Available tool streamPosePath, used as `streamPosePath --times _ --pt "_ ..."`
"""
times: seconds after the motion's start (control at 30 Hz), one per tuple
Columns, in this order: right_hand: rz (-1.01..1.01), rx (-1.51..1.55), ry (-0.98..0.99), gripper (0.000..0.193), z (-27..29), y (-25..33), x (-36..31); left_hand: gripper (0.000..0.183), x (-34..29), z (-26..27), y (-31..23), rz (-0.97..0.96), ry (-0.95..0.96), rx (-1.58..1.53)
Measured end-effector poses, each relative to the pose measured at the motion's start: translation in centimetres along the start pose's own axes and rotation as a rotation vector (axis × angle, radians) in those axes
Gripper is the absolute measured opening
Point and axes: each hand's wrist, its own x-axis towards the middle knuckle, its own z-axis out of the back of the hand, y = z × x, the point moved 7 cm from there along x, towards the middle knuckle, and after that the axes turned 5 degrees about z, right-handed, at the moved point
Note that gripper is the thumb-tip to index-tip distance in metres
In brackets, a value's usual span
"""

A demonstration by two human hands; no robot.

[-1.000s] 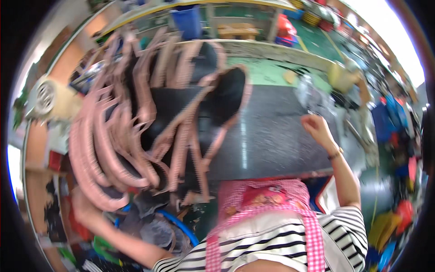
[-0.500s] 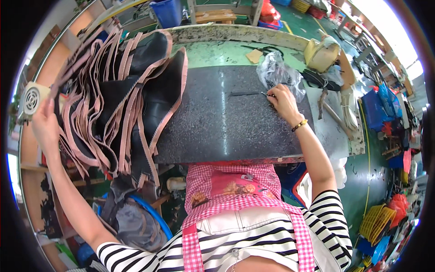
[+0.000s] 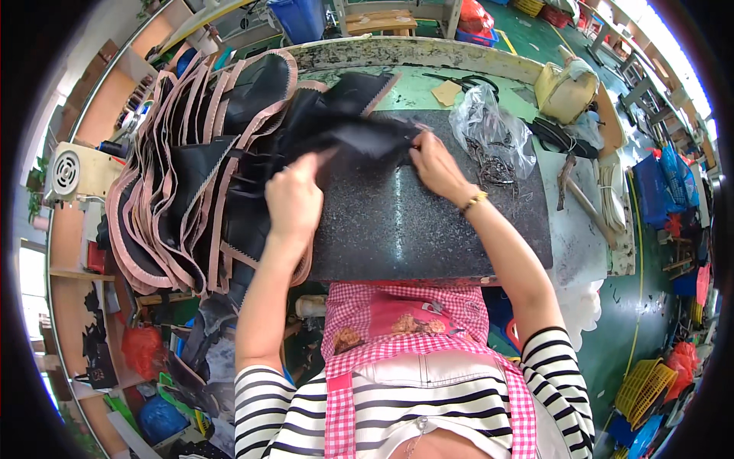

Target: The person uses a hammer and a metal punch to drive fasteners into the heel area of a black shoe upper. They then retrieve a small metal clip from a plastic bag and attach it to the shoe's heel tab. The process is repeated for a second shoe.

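Note:
A black leather piece [image 3: 359, 138] with a pale pink zigzag edge, blurred by motion, stretches between my hands above the dark slab [image 3: 428, 245]. My left hand [image 3: 294, 199] is closed at its near left side, fingertips smeared. My right hand [image 3: 442, 170] pinches its right end; whether a small thing is also in those fingers I cannot make out. Left of my hands lies a thick heap of similar black leather pieces [image 3: 195, 172] with pink zigzag edges. Beyond my right hand rests a clear plastic bag [image 3: 489, 122] with small dark metal bits [image 3: 495, 167].
A hammer [image 3: 589, 205] with a wooden handle lies at the right on a pale board [image 3: 569, 252]. Behind it stand a yellowish container [image 3: 564, 90] and black scissors-like handles [image 3: 483, 83]. A beige vented machine [image 3: 80, 174] is at far left.
My left hand has come from the heap's far left to the slab's left part, bringing a leather piece across. My right hand has shifted slightly left and now grips that piece's end.

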Motion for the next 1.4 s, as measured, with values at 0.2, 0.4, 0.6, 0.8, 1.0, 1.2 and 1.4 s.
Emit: streamPosePath --times 0.2,0.4,0.6,0.8,1.0,1.2,1.4 --pt "0.502 0.616 0.604 0.036 -8.7 18.3 -5.5 0.024 8.5 9.4 4.9 0.216 -0.15 -0.621" --pt "0.078 0.017 0.134 0.027 -11.8 4.7 10.1 0.022 11.1 11.1 4.6 0.15 -0.086 -0.688" --pt "0.564 0.67 0.655 0.031 -6.3 23.1 -10.0 0.02 9.7 7.2 -2.6 -0.136 0.259 -0.247" --pt "-0.226 0.586 0.307 0.014 5.7 13.3 -10.5 0.009 -4.7 -7.0 -6.3 -0.297 0.626 0.218" --pt "-0.334 0.511 0.034 0.032 9.7 12.1 -10.8 0.022 -6.7 -1.7 -9.4 -0.135 0.384 -0.774" --pt "-0.395 0.852 0.182 0.024 6.9 14.2 -9.8 0.011 -11.0 -3.2 -6.3 0.376 0.692 -1.436" --pt "-0.313 1.267 0.249 0.015 5.4 13.2 -11.6 0.003 -12.8 -4.0 -7.5 0.395 0.852 -1.63"
